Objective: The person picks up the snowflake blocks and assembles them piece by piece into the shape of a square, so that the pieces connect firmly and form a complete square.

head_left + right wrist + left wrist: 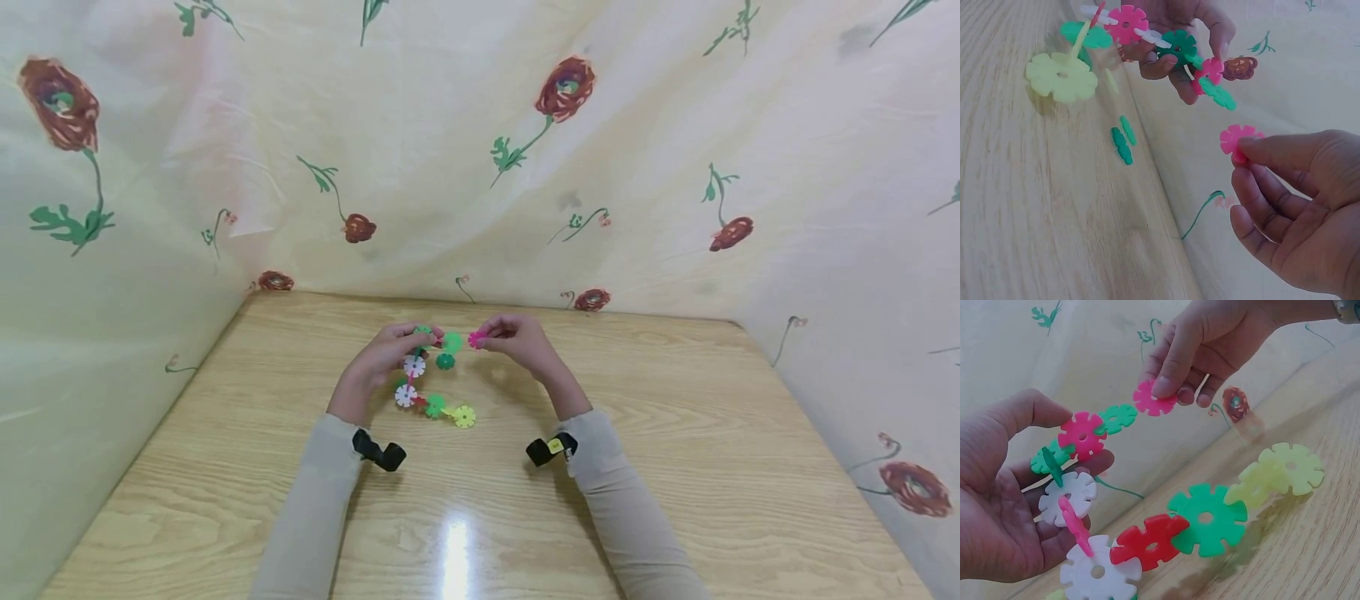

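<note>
My left hand [381,354] holds a chain of interlocked plastic flower discs, pinching it near a pink disc [1082,436]. A light green disc [1117,419] forms the chain's upper end. From the hand the chain bends down through a white disc [1067,499], a second white disc [1085,575], a red disc [1150,541] and a green disc [1209,519] to a yellow disc [464,417]. My right hand [522,343] pinches a loose pink disc [1235,139] between thumb and fingers. A small gap separates that disc from the light green end.
Loose discs lie on the wooden table [675,450] beyond the chain, among them a dark green disc [1121,147] with a lighter green one [1127,130] beside it. A flower-patterned cloth [450,167] hangs along the table's back and sides.
</note>
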Available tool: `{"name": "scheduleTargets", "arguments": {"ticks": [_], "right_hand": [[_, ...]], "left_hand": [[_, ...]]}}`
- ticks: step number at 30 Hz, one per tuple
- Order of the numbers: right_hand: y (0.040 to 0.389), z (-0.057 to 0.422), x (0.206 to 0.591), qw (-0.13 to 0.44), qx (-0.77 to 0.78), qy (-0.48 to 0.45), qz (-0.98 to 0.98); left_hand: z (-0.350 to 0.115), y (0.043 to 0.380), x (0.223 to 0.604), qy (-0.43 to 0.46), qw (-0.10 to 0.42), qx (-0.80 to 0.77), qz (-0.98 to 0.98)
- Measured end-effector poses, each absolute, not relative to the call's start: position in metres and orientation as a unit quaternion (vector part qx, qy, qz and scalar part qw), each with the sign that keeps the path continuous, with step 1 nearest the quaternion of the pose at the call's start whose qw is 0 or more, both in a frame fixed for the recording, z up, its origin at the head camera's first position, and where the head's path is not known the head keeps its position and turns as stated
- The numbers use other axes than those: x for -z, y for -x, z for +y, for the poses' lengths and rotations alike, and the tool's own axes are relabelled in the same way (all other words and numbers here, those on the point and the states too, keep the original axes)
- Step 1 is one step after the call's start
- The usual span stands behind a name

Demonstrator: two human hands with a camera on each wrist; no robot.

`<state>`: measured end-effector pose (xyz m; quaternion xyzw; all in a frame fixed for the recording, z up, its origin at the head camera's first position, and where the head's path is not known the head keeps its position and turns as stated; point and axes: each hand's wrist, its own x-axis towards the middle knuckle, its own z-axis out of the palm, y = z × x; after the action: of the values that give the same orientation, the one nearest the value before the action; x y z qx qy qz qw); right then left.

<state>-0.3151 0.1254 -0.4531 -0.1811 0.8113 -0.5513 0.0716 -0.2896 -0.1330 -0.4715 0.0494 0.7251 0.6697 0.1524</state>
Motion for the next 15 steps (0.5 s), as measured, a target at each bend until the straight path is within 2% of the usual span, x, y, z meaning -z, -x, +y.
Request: {"name": "scheduleTargets", "arguments": {"ticks": [15], "right_hand": [[0.3141,0.1231,0.454,0.043,0.545,0.217,0.809]], "left_hand": [[-0.1321,0.2918,0.4735,-0.029,0.156,-0.682,0.714]]}}
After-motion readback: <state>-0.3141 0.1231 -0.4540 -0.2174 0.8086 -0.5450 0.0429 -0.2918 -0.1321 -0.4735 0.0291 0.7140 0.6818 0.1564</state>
